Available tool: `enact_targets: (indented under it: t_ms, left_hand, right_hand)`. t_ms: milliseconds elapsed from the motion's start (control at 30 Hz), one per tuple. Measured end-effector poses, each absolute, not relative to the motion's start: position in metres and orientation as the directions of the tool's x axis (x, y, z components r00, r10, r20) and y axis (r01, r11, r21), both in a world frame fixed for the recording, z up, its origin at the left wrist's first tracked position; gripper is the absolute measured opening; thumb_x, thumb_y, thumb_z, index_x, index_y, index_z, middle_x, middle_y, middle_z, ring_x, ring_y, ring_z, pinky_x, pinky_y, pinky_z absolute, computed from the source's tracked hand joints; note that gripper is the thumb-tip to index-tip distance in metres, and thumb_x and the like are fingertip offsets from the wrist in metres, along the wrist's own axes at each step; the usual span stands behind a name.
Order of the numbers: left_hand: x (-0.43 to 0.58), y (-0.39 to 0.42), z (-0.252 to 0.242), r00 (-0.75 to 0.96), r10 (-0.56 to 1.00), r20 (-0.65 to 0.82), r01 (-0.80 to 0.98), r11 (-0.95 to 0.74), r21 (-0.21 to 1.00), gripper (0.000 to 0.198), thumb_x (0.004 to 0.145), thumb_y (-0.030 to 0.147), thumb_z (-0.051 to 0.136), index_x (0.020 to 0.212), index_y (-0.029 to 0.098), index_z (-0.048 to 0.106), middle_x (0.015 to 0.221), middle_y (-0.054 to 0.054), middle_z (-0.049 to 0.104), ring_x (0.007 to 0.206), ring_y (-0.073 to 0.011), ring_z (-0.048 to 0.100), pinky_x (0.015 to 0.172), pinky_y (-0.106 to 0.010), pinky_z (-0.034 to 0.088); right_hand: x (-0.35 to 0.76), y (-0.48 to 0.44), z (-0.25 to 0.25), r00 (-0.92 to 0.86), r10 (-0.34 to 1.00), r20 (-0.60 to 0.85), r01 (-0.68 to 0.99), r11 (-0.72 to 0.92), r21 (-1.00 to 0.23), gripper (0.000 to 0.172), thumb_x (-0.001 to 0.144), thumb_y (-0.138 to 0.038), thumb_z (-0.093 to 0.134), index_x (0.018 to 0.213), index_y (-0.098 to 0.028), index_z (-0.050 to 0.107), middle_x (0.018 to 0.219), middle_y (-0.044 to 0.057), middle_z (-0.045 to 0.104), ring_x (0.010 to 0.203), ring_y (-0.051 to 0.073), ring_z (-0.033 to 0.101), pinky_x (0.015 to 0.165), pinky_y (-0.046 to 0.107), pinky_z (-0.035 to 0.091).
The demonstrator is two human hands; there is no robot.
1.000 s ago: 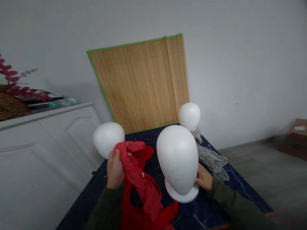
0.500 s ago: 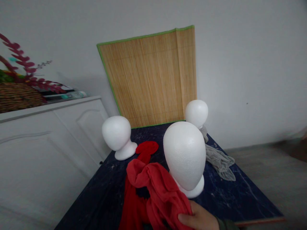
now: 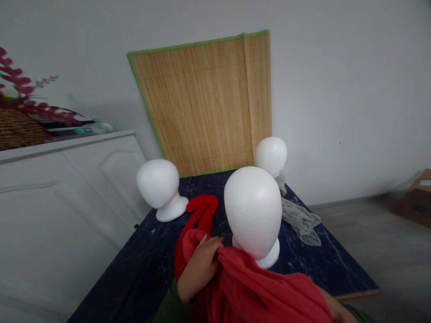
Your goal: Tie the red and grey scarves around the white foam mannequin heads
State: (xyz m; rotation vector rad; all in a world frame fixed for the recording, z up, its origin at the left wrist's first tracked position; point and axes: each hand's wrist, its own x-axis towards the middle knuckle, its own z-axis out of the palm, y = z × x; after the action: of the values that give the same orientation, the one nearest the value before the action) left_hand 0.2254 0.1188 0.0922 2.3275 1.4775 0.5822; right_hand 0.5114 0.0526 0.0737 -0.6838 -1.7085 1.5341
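Note:
A light red scarf is bunched at the front edge of the view, close to the nearest white foam head. My left hand is closed on the scarf, its back turned up. At the lower right, my right hand lies at the other side of the scarf, which spreads between both hands; the cloth hides its fingers. A darker red cloth trails over the table beyond my left hand and partly under the scarf.
The dark blue marbled table also carries a left foam head, a far foam head and a crumpled grey sheer cloth. A white cabinet borders the left. A bamboo mat hangs behind. A cardboard box stands right.
My left hand has come into view and taken hold of the light red scarf. My right hand has moved right and down, spreading the cloth. The view has shifted slightly.

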Motion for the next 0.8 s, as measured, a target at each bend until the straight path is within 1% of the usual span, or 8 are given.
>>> enact_targets:
  t_ms: [100,200,300,367,467,533,667,800]
  left_hand:
    - [0.219,0.111,0.114,0.134,0.947,0.29,0.62,-0.309,0.721,0.019,0.075,0.02,0.042,0.091,0.019,0.054,0.097,-0.006,0.063,0.09,-0.0206,0.057,0.082,-0.034,0.044]
    - [0.208,0.101,0.136,-0.162,0.918,0.363,0.425,-0.267,0.865,0.014,0.073,0.026,0.048,0.086,0.02,0.051,0.08,-0.001,0.061,0.067,-0.0166,0.055,0.057,-0.026,0.045]
    - [0.203,0.093,0.157,-0.286,0.876,0.387,0.307,-0.299,0.903,0.021,0.07,0.029,0.054,0.09,0.022,0.051,0.081,0.001,0.06,0.064,-0.0151,0.054,0.054,-0.024,0.044]
    - [0.204,0.09,0.171,-0.297,0.842,0.45,0.382,-0.327,0.864,0.026,0.069,0.028,0.055,0.094,0.022,0.051,0.086,0.0,0.06,0.07,-0.0166,0.056,0.062,-0.026,0.046]
    - [0.206,0.088,0.189,-0.205,0.814,0.543,0.591,-0.339,0.732,0.028,0.073,0.031,0.049,0.098,0.021,0.054,0.095,-0.003,0.06,0.084,-0.0202,0.056,0.074,-0.029,0.044]
    - [0.208,0.087,0.198,-0.061,0.864,0.5,0.679,-0.332,0.655,0.03,0.076,0.034,0.044,0.099,0.02,0.057,0.1,-0.003,0.061,0.091,-0.0213,0.054,0.079,-0.029,0.043]
    - [0.211,0.081,0.206,0.195,0.968,0.157,0.7,-0.249,0.669,0.029,0.075,0.038,0.048,0.092,0.021,0.064,0.09,-0.002,0.065,0.08,-0.0209,0.057,0.072,-0.028,0.046]
    - [0.213,0.06,0.201,0.389,0.911,-0.134,0.583,-0.131,0.802,0.029,0.059,0.044,0.064,0.074,0.019,0.069,0.072,-0.002,0.067,0.068,-0.0222,0.059,0.063,-0.03,0.05]
  right_hand:
    - [0.53,0.051,0.075,-0.497,0.86,0.118,-0.1,0.079,-0.992,0.071,0.06,-0.063,0.056,0.118,-0.022,0.05,0.108,0.011,0.059,0.101,0.029,0.054,0.083,0.042,0.043]
    - [0.534,0.056,0.086,-0.312,0.948,0.053,0.09,0.085,-0.992,0.049,0.069,-0.051,0.057,0.105,-0.018,0.057,0.102,0.01,0.06,0.096,0.027,0.055,0.084,0.039,0.043]
    - [0.529,0.065,0.096,-0.261,0.96,0.104,0.316,0.187,-0.93,0.031,0.074,-0.045,0.053,0.083,-0.015,0.059,0.081,0.006,0.06,0.078,0.022,0.056,0.072,0.033,0.046]
    - [0.528,0.07,0.099,-0.222,0.963,0.155,0.368,0.23,-0.901,0.027,0.078,-0.042,0.05,0.078,-0.016,0.057,0.076,0.004,0.058,0.073,0.02,0.055,0.068,0.03,0.045]
    - [0.536,0.074,0.104,-0.043,0.961,0.273,0.32,0.273,-0.907,0.023,0.076,-0.038,0.052,0.086,-0.017,0.057,0.085,0.005,0.06,0.081,0.021,0.055,0.074,0.031,0.044]
    - [0.546,0.077,0.114,0.142,0.937,0.318,0.211,0.286,-0.935,0.026,0.073,-0.036,0.056,0.092,-0.018,0.056,0.091,0.006,0.059,0.086,0.021,0.055,0.076,0.032,0.045]
    - [0.562,0.081,0.152,0.408,0.868,0.283,-0.077,0.342,-0.936,0.033,0.062,-0.029,0.064,0.092,-0.023,0.052,0.091,0.002,0.059,0.077,0.017,0.057,0.066,0.026,0.048]
    - [0.578,0.082,0.179,0.338,0.875,0.346,-0.132,0.408,-0.903,0.026,0.06,-0.025,0.062,0.084,-0.023,0.053,0.081,0.001,0.057,0.066,0.013,0.056,0.057,0.022,0.045]
